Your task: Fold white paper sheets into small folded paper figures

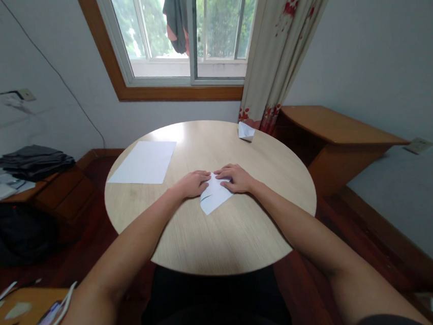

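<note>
A folded sheet of white paper (214,196) lies on the round table in front of me, with one corner pointing towards me and a crease or slit on its left side. My left hand (194,183) grips its upper left edge, thumb and fingers closed against the paper. On the opposite side, my right hand (237,178) holds the upper right edge, the thumb resting on the sheet. Both hands nearly meet at the top corner, and their fingers cover part of the folds there.
A flat white sheet (143,163) lies at the table's left, and a folded paper piece (246,132) stands near its far right edge. The round wooden table (221,249) has a brown desk (343,124) to its right. Dark folded clothes (34,162) and a black bag (16,233) are at left.
</note>
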Motion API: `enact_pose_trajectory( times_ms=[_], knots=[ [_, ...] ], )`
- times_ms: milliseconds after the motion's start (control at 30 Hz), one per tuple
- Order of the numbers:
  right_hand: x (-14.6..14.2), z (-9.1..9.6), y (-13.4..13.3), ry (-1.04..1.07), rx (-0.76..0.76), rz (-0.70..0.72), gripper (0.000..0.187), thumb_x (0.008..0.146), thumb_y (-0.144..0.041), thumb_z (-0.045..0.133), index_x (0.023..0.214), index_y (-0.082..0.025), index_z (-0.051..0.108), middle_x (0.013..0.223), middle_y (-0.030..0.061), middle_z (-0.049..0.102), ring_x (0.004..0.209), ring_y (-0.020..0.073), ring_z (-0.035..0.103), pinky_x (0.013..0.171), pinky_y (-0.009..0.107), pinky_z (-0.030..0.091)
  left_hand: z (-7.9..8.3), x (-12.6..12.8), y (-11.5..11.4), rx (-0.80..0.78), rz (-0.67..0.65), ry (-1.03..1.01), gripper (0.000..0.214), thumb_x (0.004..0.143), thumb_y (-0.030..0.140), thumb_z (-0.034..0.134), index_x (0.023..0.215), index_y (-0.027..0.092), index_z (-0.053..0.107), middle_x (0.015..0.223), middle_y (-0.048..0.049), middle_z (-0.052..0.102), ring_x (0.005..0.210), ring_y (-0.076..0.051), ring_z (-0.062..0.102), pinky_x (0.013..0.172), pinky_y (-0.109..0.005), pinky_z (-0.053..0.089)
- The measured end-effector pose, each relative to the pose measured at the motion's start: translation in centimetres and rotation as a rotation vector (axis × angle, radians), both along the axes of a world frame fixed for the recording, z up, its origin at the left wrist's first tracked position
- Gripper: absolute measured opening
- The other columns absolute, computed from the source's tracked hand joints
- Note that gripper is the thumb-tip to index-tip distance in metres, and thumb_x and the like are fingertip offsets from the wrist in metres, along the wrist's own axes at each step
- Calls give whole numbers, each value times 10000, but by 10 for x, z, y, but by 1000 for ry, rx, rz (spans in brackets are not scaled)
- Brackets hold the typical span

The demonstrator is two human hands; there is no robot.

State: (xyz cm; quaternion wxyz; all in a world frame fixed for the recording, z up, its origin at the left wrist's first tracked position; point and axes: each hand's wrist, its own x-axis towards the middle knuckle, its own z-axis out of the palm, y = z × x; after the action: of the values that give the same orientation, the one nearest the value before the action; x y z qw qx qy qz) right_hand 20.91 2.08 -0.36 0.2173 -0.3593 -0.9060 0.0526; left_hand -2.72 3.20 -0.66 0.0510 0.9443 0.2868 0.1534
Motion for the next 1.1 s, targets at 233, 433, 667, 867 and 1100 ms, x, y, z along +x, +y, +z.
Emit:
enact_pose_trajectory(
  times_ms=[233, 433, 667, 867, 1100],
  knots=[
    [3, -7, 6, 89, -61, 26, 338, 741, -224, 609, 1064, -203, 706, 1188, 48, 668, 1069, 236, 588, 944, 413, 439, 0, 0, -1, 5, 20, -3, 352, 872, 235, 452, 1148, 128, 643, 1269, -123, 597, 1205, -209, 530, 1057, -361, 397],
    [3, -9, 6, 123, -90, 25, 340, 736, -194, 604, 1060, -211, 706, 1193, 46, 665, 1063, 234, 589, 961, 433, 432, 3, 0, -4, 17, 29, -1, 354, 878, 250, 445, 1147, 140, 647, 1267, -120, 598, 1193, -222, 537, 1045, -380, 406],
    [4, -7, 6, 103, -91, 16, 350, 737, -197, 603, 1072, -225, 702, 1192, 42, 665, 1054, 237, 592, 943, 436, 438, 1, 0, -3, 17, 29, -14, 356, 876, 253, 450, 1150, 138, 647, 1266, -127, 596, 1183, -232, 538, 1042, -390, 403],
    [1, 0, -1, 45, -45, 7, 355, 740, -204, 572, 1069, -219, 703, 1182, 38, 671, 1054, 249, 587, 921, 426, 434, 3, 1, -4, 30, 37, 1, 360, 875, 249, 445, 1149, 136, 648, 1256, -116, 604, 1179, -218, 539, 1046, -370, 399],
    [-10, 5, -8, -86, 71, -33, 410, 705, -162, 520, 1072, -202, 698, 1183, 53, 669, 1124, 280, 534, 945, 457, 350, 5, 1, -5, 26, 28, 8, 365, 872, 245, 441, 1157, 138, 642, 1253, -119, 606, 1179, -222, 540, 1043, -378, 400]
  ],
)
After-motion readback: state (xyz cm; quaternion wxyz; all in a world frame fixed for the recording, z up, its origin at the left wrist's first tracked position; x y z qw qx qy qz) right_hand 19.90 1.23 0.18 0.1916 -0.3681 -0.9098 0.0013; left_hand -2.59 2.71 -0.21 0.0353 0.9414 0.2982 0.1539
